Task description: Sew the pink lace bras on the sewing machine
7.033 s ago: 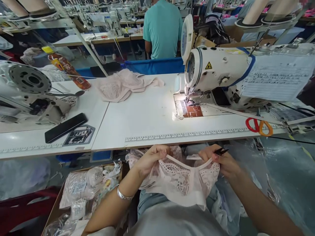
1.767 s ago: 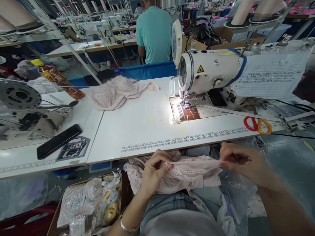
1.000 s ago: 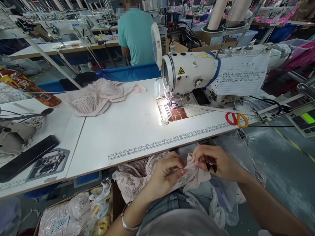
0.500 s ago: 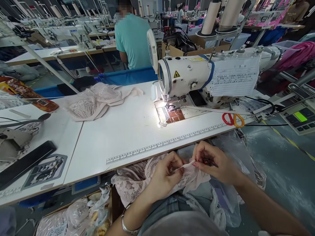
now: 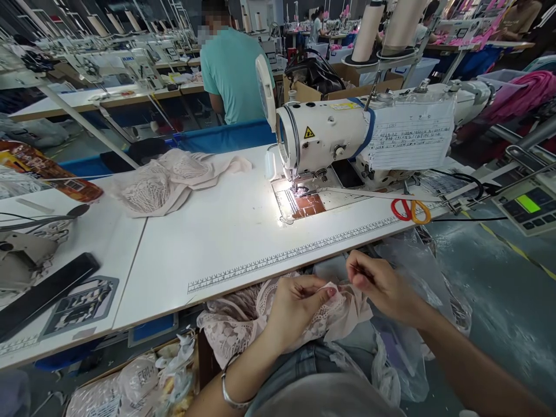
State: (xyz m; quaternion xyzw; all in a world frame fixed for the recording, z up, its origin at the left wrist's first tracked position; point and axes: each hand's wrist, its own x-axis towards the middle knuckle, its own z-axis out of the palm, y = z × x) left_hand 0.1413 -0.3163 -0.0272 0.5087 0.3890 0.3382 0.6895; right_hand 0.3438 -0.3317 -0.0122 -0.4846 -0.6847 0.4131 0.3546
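Over my lap lies a pale pink lace garment (image 5: pixel 237 333). My left hand (image 5: pixel 295 307) pinches its upper edge between thumb and fingers. My right hand (image 5: pixel 380 286) is raised just to the right of the cloth, fingers curled together; whether something small is inside them is hidden. The white sewing machine (image 5: pixel 321 133) stands beyond, its lamp lighting the needle area. A second pale pink lace piece (image 5: pixel 147 185) rests on the white table (image 5: pixel 208 231), left of the machine.
Red and orange scissors (image 5: pixel 410 211) lie near the table's right edge. A control panel (image 5: pixel 527 205) is at the right. A box of wrapped goods (image 5: pixel 134 376) stands below left. A person in a teal shirt (image 5: pixel 234 72) is beyond the table.
My right hand has come off the garment's edge and its fingers have drawn in. My left hand still pinches the cloth and has turned slightly, with the edge now folded upward.
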